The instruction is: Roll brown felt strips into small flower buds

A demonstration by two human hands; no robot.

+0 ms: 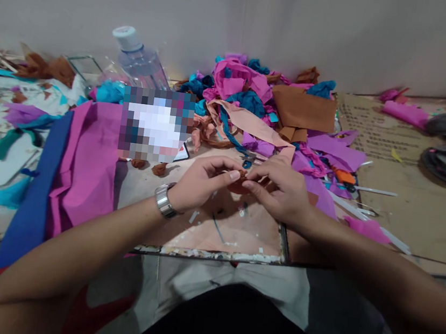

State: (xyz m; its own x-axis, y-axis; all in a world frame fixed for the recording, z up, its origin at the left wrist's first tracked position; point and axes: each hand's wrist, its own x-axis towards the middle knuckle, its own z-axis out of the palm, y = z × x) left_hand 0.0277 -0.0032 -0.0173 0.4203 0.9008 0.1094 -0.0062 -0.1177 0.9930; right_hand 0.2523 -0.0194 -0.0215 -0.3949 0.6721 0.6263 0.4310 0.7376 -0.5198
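A small piece of brown crepe paper (239,184) is pinched between my two hands above the work board. My left hand (204,182), with a metal watch on its wrist, grips it from the left with thumb and fingertips. From the right, my right hand (279,187) closes thumb and fingers on the same piece, and its fingers partly hide it. Two crumpled brown paper balls (159,169) lie to the left of my left hand. Just beyond my fingertips sits a pair of scissors (249,161), partly covered.
Behind my hands rises a heap of pink, blue, purple and brown crepe paper (241,82). A clear bottle (142,62) with a white cap stands at the back left, near a blurred-out bright patch. Pink sheets (88,167) hang at left. Cardboard (396,215) lies at right.
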